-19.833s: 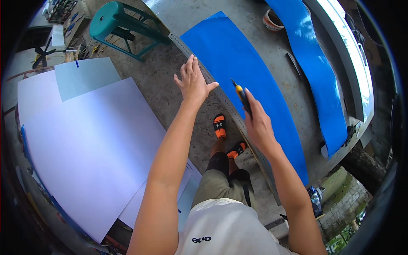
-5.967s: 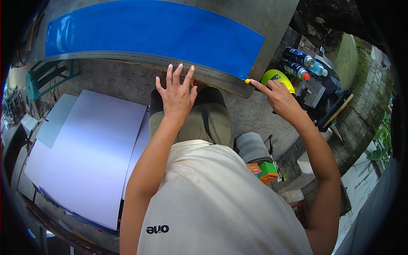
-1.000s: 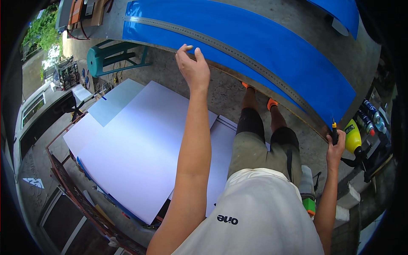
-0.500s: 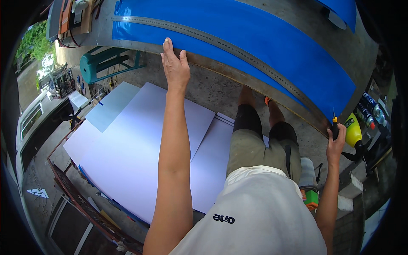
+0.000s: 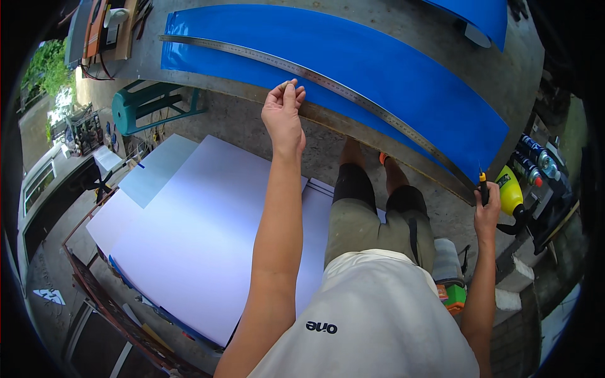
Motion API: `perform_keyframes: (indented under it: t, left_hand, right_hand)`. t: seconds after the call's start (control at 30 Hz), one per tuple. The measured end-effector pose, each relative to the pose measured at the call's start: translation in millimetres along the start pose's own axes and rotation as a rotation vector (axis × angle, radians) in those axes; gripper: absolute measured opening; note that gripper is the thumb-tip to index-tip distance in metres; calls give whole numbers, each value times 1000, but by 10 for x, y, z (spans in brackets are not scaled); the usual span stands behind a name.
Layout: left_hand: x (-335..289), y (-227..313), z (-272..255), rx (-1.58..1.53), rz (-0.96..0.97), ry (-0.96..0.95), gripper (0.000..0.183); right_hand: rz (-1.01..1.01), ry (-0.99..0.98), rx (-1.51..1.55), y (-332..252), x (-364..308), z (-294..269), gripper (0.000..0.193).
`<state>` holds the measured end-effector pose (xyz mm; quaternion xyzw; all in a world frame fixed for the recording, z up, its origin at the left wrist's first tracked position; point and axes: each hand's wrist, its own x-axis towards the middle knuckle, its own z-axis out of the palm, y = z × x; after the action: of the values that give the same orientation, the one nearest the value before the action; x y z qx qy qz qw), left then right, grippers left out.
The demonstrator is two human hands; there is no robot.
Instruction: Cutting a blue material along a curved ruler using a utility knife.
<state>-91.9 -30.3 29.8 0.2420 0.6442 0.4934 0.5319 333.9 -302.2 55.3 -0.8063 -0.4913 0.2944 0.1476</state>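
A long blue sheet [image 5: 378, 69] lies on the grey table, with a steel ruler [image 5: 328, 83] running lengthwise over it near the table's front edge. My left hand [image 5: 283, 116] is at that edge, beside the ruler's middle. Its fingers are curled in and its thumb is drawn against them; what they hold, if anything, I cannot make out. At the table's right front corner my right hand [image 5: 487, 213] is closed around a utility knife [image 5: 483, 190] with a black and yellow handle. The blade points up toward the sheet's right end, near the ruler's end.
A rolled blue sheet [image 5: 482, 19] rests at the far right of the table [image 5: 520, 75]. Right of the table stand a yellow spray bottle [image 5: 509, 192] and several cans [image 5: 535, 157]. A green stool [image 5: 148, 107] is under the left side; large white boards [image 5: 208, 233] lie behind me.
My left hand has lifted from flat beside the sheet, moved right and curled its fingers. My right hand keeps the knife near the corner. The whole view has shifted slightly.
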Motion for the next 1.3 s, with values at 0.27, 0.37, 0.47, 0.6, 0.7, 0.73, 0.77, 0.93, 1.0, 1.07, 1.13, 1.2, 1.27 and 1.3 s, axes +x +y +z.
perform_keyframes:
  t: [0.27,0.37,0.47,0.6,0.7,0.73,0.77,0.93,1.0,1.07,1.13,1.2,1.27,1.3]
  left_hand:
    - [-61,-77,87,46,42,-43,15]
    - [-77,-55,71,-66,-41,-52,17]
    - [-78,-31,53,-120,-88,-58,19]
    - [-54,-27,9,-141,-97,-60,21]
    - [-38,-35,11,-147,-102,-63,20]
    - [-37,-35,16,-151,-104,-65,20]
    - [-44,-23,25,-147,-113,-68,20]
    - [-35,-6,80,-127,-146,-84,23]
    - [-35,8,140,-122,-163,-86,25]
    - [-5,45,196,-147,-207,-78,32]
    - [88,54,189,-187,-198,-98,33]
    - [190,54,202,-237,-153,-76,35]
    - [288,40,206,-337,-123,-80,37]
    - [344,35,192,-376,-122,-72,37]
  right_hand:
    - [111,-8,51,35,-39,-9,17]
    - [135,-21,62,66,-48,-8,17]
    - [115,-5,101,92,-50,1,17]
    - [111,-7,113,85,-50,-18,17]
    - [131,-13,113,107,-83,-77,16]
    - [145,-11,156,130,-106,-103,15]
    - [159,-9,198,117,-120,-136,14]
    - [162,-7,277,-101,-211,-431,14]
    - [156,-10,288,-141,-251,-552,15]
    - [148,1,303,-229,-271,-639,15]
    - [95,5,347,-258,-279,-678,17]
    - [128,7,357,-321,-284,-702,17]
    - [147,14,367,-253,-277,-696,18]
    - [179,24,356,-226,-260,-666,18]
